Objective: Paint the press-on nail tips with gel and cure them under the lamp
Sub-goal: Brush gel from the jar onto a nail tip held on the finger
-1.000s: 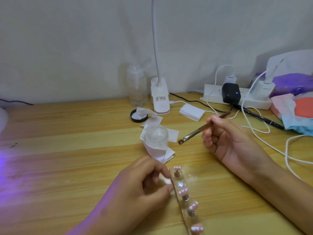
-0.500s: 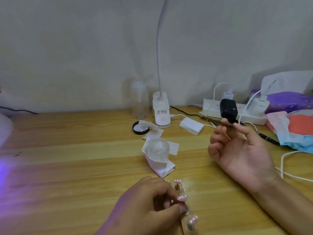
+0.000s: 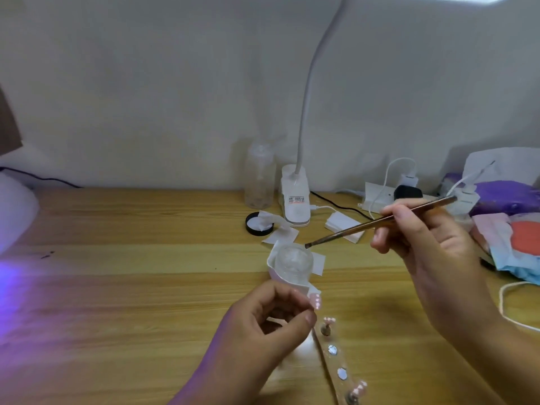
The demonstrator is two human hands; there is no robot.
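Observation:
My left hand (image 3: 263, 328) pinches a small peg with a pink nail tip (image 3: 315, 302) on top, lifted off the clear holder strip (image 3: 336, 363). The strip lies near the front edge with two empty magnet spots and other pink tips still standing on it. My right hand (image 3: 423, 249) grips a thin brown brush (image 3: 377, 222), its bristle end pointing down-left just over the open gel jar (image 3: 293, 263), which sits on white paper. The white curing lamp (image 3: 11, 211) stands at the far left edge and throws a purple glow on the table.
A white clip desk lamp (image 3: 295, 200) and a clear bottle (image 3: 259, 182) stand at the back. A black jar lid (image 3: 258, 225), paper wipes, a power strip (image 3: 380, 200) with plugs and cables, and coloured packets (image 3: 514, 229) fill the back right.
My left hand has lifted one peg with its nail tip off the strip. My right hand has turned the brush around again, aiming its tip at the gel jar.

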